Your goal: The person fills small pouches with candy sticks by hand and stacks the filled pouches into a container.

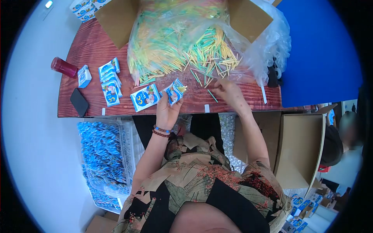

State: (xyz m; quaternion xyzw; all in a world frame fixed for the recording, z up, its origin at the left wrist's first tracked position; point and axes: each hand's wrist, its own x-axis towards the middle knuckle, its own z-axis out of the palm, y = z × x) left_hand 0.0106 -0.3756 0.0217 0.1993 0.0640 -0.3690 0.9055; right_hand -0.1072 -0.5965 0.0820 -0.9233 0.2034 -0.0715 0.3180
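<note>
My left hand [168, 110] is closed around a small blue-and-white packet [175, 91], whose open end shows several pale sticks. Just left of it, another blue-and-white packet [145, 98] lies flat at the table's front edge. My right hand [228, 93] is over the table beside loose coloured sticks [212, 96], its fingers bent and drawn together near a stick; whether they pinch one is too small to tell. Behind both hands, a heap of yellow, green and pink sticks [210, 48] spills from a large clear plastic bag [167, 35].
Overlapping packets [110, 83], a red cup [64, 67] and a dark phone [79, 102] are on the table's left. Below stands a clear bin of blue packets [103, 155]. A cardboard box [299, 143] is at the lower right; a person [332, 143] is beyond.
</note>
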